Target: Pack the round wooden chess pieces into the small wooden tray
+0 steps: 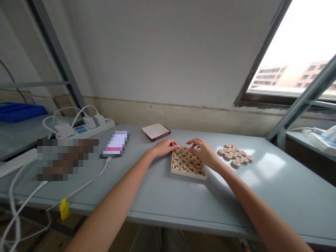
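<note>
A shallow pale box (188,174) lies on the grey table (168,199), filled with round wooden chess pieces (187,162) marked in black and red. My left hand (163,147) rests at the box's far left corner, fingers curled onto a piece there. My right hand (204,151) hovers over the box's far right part, its fingers pinched together on a piece. A loose group of several more wooden pieces (235,154) lies on the table just right of the box.
A red-edged box lid (155,131) lies behind the box. A phone (115,144) on a cable and a white power strip (84,128) with plugs sit at the left. A blue bin (18,111) stands far left. A window (296,63) is at the right.
</note>
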{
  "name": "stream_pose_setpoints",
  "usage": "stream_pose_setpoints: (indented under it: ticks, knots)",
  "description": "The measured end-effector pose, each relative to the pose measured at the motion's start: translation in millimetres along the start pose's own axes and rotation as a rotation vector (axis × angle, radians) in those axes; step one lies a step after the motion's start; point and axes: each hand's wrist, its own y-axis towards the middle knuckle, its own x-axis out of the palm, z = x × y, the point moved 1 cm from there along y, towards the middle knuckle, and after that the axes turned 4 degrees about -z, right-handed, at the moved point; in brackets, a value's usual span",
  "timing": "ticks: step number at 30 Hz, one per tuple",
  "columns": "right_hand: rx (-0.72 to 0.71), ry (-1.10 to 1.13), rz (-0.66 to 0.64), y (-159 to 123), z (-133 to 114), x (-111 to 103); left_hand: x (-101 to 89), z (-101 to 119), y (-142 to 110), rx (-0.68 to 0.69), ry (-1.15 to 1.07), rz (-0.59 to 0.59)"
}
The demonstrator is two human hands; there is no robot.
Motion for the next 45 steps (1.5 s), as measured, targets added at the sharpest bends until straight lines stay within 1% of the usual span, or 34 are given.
stream_pose_setpoints:
  ticks: [1,3,5,6,8,9,11,14,16,18,19,21,23,25,28,30,32,34,36,38,40,41,43,45]
  knots:
    - [0.03,-0.068,-0.001,-2.1,3.2,-6.2,0.1,0.2,0.0,-0.004,0.013,0.007]
    - [0.132,-0.294,-0.017,-9.5,14.0,-20.9,0.3,0.3,0.0,-0.009,0.033,0.018]
    - [0.306,-0.543,-0.055,-19.8,30.9,-35.4,0.1,0.1,0.2,-0.009,0.042,0.024]
    - [0.404,-0.623,-0.091,-25.0,40.7,-41.2,-0.2,-0.1,0.4,-0.007,0.042,0.025]
    - [0.534,-0.668,-0.184,-33.6,59.4,-48.2,-1.5,-0.5,0.5,-0.003,0.032,0.021]
    - [0.557,-0.65,-0.221,-36.2,67.0,-49.4,-2.5,-0.7,0.3,-0.001,0.022,0.011]
    - [0.546,-0.606,-0.245,-37.8,75.9,-49.1,-4.6,-1.0,-0.5,0.006,-0.007,-0.028]
    - [0.492,-0.575,-0.188,-34.1,71.9,-46.5,-7.1,-1.1,-2.7,0.022,-0.049,-0.098]
    - [0.421,-0.525,-0.111,-30.1,59.2,-45.0,-7.7,-1.1,-3.9,0.029,-0.061,-0.109]
    - [0.316,-0.44,-0.038,-25.8,41.9,-42.6,-7.4,-1.2,-4.2,0.026,-0.061,-0.102]
    - [0.257,-0.396,-0.021,-23.6,32.9,-40.6,-7.1,-1.4,-4.0,0.026,-0.06,-0.101]
    - [0.156,-0.328,-0.028,-19.7,16.4,-35.0,-6.4,-1.8,-3.4,0.028,-0.054,-0.102]
    - [0.098,-0.315,-0.062,-16.6,4.2,-28.0,-6.2,-2.5,-2.6,0.025,-0.045,-0.099]
    - [0.08,-0.336,-0.093,-14.2,-2.9,-21.2,-6.3,-2.8,-2.3,0.013,-0.036,-0.091]
    - [0.072,-0.356,-0.112,-12.2,-6.3,-14.4,-6.6,-1.7,-2.9,0.009,-0.035,-0.091]
    - [0.072,-0.34,-0.1,-12.0,-5.0,-14.1,-6.9,0.1,-3.7,0.017,-0.038,-0.096]
    - [0.072,-0.312,-0.094,-13.4,-0.4,-18.4,-7.2,1.9,-4.6,0.018,-0.041,-0.096]
    - [0.095,-0.342,-0.077,-17.2,9.2,-27.7,-7.6,3.3,-5.3,0.013,-0.043,-0.095]
    - [0.197,-0.476,-0.031,-23.3,23.6,-40.1,-7.9,4.0,-5.6,0.011,-0.041,-0.096]
    - [0.395,-0.64,-0.028,-30.6,40.0,-51.8,-8.1,4.3,-5.4,0.012,-0.036,-0.095]
    - [0.589,-0.708,-0.118,-37.0,53.6,-58.4,-8.1,4.3,-5.0,0.013,-0.035,-0.092]
    - [0.648,-0.705,-0.171,-39.1,58.1,-59.5,-8.1,4.1,-4.8,0.012,-0.036,-0.092]
    - [0.683,-0.694,-0.224,-40.3,62.1,-58.2,-8.1,3.6,-4.5,0.008,-0.038,-0.095]
    - [0.657,-0.715,-0.207,-38.2,61.1,-54.8,-8.0,2.8,-4.4,0.005,-0.038,-0.101]
